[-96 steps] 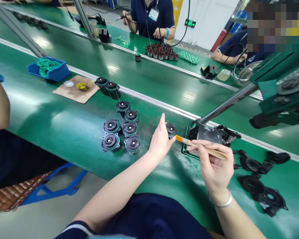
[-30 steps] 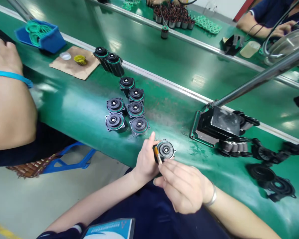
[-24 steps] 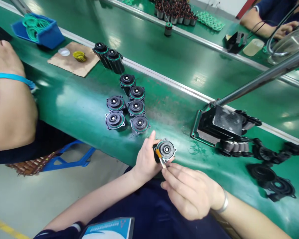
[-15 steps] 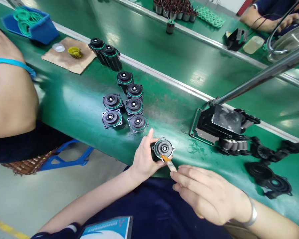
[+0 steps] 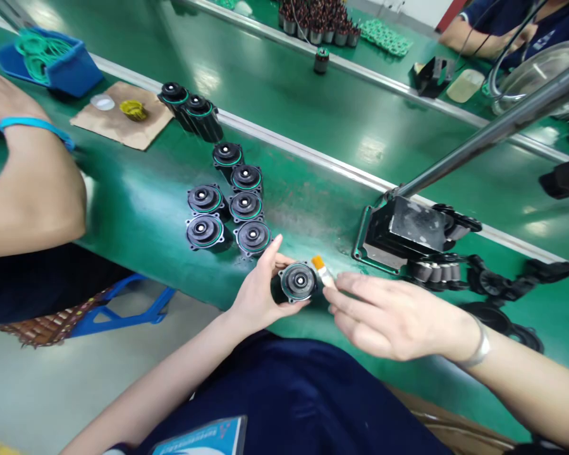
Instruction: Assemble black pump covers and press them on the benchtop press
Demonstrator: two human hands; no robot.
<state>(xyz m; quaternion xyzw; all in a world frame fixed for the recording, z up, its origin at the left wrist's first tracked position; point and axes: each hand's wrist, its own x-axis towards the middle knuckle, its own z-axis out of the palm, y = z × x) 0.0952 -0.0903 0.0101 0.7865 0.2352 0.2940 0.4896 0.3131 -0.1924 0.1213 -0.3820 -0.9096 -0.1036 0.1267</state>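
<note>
My left hand (image 5: 258, 287) grips a round black motor housing (image 5: 298, 282) just above the near edge of the green bench, its face turned up. My right hand (image 5: 393, 316) pinches a small brush with an orange tip (image 5: 320, 266); the tip sits at the housing's upper right rim. Left of my hands stands a cluster of several finished black housings with green rings (image 5: 227, 208).
A black fixture with a tray (image 5: 401, 230) and a slanted steel rod (image 5: 483, 136) stands to the right, with loose black parts (image 5: 497, 278) beyond it. A neighbour's arm (image 5: 26, 183) rests at left. A blue bin of green rings (image 5: 47, 60) and cardboard (image 5: 118, 120) lie far left.
The brush tip has travelled round the housing's face, from its left rim to the bottom and now the upper right. My right hand has shifted right. My view has drifted slightly.
</note>
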